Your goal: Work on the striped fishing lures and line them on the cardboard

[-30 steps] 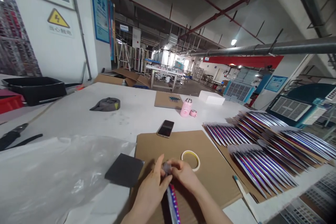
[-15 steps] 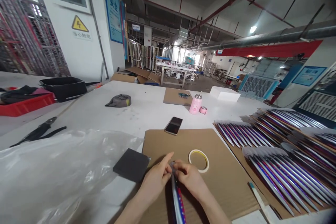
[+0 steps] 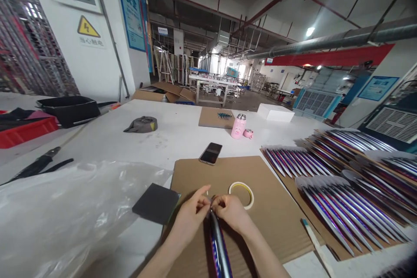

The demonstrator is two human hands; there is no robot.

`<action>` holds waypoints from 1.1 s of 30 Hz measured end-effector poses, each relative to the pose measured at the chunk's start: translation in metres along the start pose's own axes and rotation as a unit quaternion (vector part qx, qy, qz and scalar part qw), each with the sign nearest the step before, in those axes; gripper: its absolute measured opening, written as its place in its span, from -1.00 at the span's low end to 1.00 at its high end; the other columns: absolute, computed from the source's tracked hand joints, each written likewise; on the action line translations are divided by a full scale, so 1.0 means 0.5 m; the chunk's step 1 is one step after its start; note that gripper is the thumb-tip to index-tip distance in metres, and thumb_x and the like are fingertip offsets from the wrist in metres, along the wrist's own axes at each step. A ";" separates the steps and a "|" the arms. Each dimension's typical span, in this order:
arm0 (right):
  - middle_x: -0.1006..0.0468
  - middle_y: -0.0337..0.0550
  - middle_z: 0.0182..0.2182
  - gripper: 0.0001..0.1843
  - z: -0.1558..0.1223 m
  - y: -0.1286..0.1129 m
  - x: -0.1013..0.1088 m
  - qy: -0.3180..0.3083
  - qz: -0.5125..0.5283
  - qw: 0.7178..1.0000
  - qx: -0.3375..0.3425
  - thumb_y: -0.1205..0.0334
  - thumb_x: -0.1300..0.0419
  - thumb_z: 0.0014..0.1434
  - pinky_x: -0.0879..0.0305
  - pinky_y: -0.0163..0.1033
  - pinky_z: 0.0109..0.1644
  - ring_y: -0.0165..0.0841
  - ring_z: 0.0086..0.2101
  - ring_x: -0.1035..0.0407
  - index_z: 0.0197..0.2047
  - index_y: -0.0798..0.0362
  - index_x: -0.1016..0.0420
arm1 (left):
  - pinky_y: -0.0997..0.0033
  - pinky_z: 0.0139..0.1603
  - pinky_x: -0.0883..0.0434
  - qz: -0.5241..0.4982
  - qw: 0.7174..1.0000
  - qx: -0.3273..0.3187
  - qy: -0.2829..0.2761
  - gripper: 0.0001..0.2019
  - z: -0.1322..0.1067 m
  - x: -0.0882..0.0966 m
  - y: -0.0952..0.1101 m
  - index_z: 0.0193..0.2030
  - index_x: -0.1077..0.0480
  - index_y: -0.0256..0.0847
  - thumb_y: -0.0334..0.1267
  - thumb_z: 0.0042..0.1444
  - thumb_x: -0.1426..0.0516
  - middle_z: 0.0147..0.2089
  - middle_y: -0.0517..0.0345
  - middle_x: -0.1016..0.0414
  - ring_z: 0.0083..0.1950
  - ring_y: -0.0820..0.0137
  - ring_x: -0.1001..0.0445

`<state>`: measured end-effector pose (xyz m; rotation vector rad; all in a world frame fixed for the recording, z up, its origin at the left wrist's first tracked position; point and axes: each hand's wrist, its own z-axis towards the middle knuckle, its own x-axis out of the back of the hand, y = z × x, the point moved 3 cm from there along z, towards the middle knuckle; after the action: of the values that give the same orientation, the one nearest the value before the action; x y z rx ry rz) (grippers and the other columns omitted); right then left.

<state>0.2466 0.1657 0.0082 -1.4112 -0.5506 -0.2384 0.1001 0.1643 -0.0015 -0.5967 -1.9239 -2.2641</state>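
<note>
A long, tapered, shiny silver, blue and red fishing lure (image 3: pixel 220 247) points away from me over the brown cardboard sheet (image 3: pixel 270 226). Its far end is between my two hands. My left hand (image 3: pixel 192 210) pinches there with thumb and fingertips, one finger sticking out forward. From the other side, my right hand (image 3: pixel 230 210) grips the same end with bent fingers. The fingertips hide most of that end. Just beyond my right hand lies a roll of masking tape (image 3: pixel 251 197), and a dark grey square block (image 3: pixel 155 203) is left of my left hand.
Rows of similar lures (image 3: pixel 339 208) with clear round ends lie on cardboard at the right, near a thin stick (image 3: pixel 314 239). A phone (image 3: pixel 211 153) and a pink flask (image 3: pixel 239 127) stand farther back. Clear plastic sheeting (image 3: pixel 81 213) and cutters (image 3: pixel 35 167) occupy the left.
The lure has turned about its length, with more silver now facing up. Its clear end, visible between the fingers before, is now mostly covered. The whole view has shifted slightly.
</note>
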 end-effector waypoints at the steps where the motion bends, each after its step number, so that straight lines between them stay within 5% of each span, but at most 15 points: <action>1: -0.50 -0.25 -0.55 -0.82 0.000 0.002 0.000 0.002 -0.003 1.000 0.000 0.36 -0.06 -0.07 -0.19 -0.37 -0.39 -0.39 -0.49 -0.35 -0.59 0.07 -0.46 | 0.38 -0.14 -0.38 0.001 1.000 -0.005 0.007 -0.66 -0.001 0.006 0.004 0.00 -0.35 -0.19 -0.27 0.06 -0.01 -0.23 0.15 -0.43 -0.20 0.36 -0.44; 5: -0.50 -0.25 -0.53 -0.83 -0.002 0.007 -0.002 0.009 -0.008 1.000 0.004 0.36 -0.06 -0.06 -0.20 -0.38 -0.36 -0.40 -0.47 -0.35 -0.57 0.06 -0.44 | 0.33 -0.06 -0.31 0.017 1.000 -0.013 0.009 -0.83 -0.005 0.025 0.022 -0.40 -0.40 -0.17 -0.20 0.08 -0.03 -0.27 0.14 -0.41 -0.14 0.30 -0.40; 10: -0.49 -0.26 -0.51 -0.83 -0.002 0.009 -0.004 0.016 -0.010 1.000 0.010 0.37 -0.06 -0.07 -0.20 -0.40 -0.34 -0.41 -0.45 -0.36 -0.62 0.06 -0.39 | 0.45 -0.23 -0.31 0.019 0.998 0.003 -0.062 -0.82 -0.007 0.021 0.027 -0.34 -0.42 -0.18 -0.22 0.07 -0.01 -0.40 0.24 -0.46 -0.30 0.37 -0.42; 15: -0.48 -0.27 -0.52 -0.83 -0.001 0.004 -0.008 0.019 -0.013 1.000 0.015 0.40 -0.05 -0.09 -0.20 -0.41 -0.36 -0.42 -0.47 -0.36 -0.64 0.05 -0.34 | 0.49 -0.33 -0.26 0.058 0.994 0.033 -0.082 -0.65 -0.002 0.018 0.013 -0.03 -0.37 -0.18 -0.28 0.00 -0.06 -0.47 0.32 -0.41 -0.39 0.41 -0.40; 20: -0.48 -0.25 -0.53 -0.81 -0.002 -0.005 -0.011 0.027 -0.017 0.999 0.022 0.45 -0.04 -0.13 -0.25 -0.38 -0.21 -0.35 -0.33 -0.43 -0.66 0.02 -0.33 | 0.51 -0.37 -0.23 0.106 0.990 0.052 -0.077 -0.90 0.004 0.014 0.005 -0.39 -0.37 -0.17 -0.26 0.02 -0.05 -0.45 0.25 -0.48 -0.37 0.40 -0.45; 33: -0.52 -0.26 -0.48 -0.84 0.000 0.000 -0.007 -0.019 0.003 0.999 0.030 0.40 -0.07 -0.09 -0.27 -0.38 -0.23 -0.38 -0.37 -0.42 -0.60 0.04 -0.42 | 0.50 -0.37 -0.23 0.165 0.984 0.028 -0.059 -0.90 0.004 0.009 0.007 -0.42 -0.34 -0.15 -0.29 0.06 -0.04 -0.44 0.23 -0.50 -0.36 0.39 -0.46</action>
<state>0.2437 0.1654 0.0063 -1.3611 -0.5794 -0.1883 0.0979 0.1662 0.0037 -0.9818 -1.7722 -2.0036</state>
